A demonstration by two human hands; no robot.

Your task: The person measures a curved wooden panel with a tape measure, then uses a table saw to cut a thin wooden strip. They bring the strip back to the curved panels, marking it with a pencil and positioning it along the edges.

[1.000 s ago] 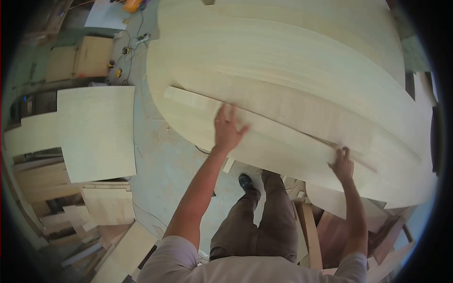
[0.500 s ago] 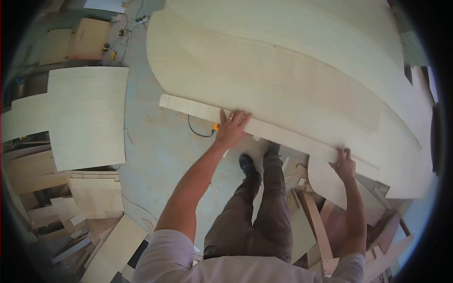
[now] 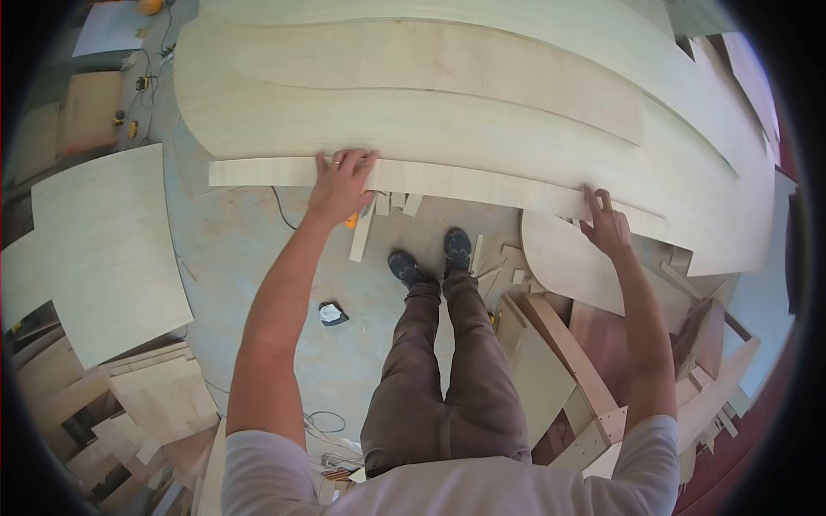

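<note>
A long, narrow pale wooden strip point(image 3: 482, 185) lies along the near edge of a large plywood sheet point(image 3: 284, 120). My left hand point(image 3: 342, 187) grips the strip left of its middle, with the fingers over the top and the thumb at the lower edge. Farther right, my right hand point(image 3: 607, 225) holds the strip between thumb and fingers near its right part. A curved-edged plywood piece point(image 3: 533, 73) rests on top of the sheet, beyond both hands.
Plywood panels point(image 3: 116, 249) and stacked offcuts point(image 3: 163, 396) stand at the left. Wooden frame pieces point(image 3: 568, 353) and a rounded panel point(image 3: 568, 258) are at the lower right. Small offcuts point(image 3: 363, 232) lie near my shoes point(image 3: 458, 249). A dark pouch point(image 3: 334, 314) sits on the floor.
The view has turned, so the strip and sheet edge look more level and sit farther left. Both hands keep hold of the strip. More floor and both shoes now show.
</note>
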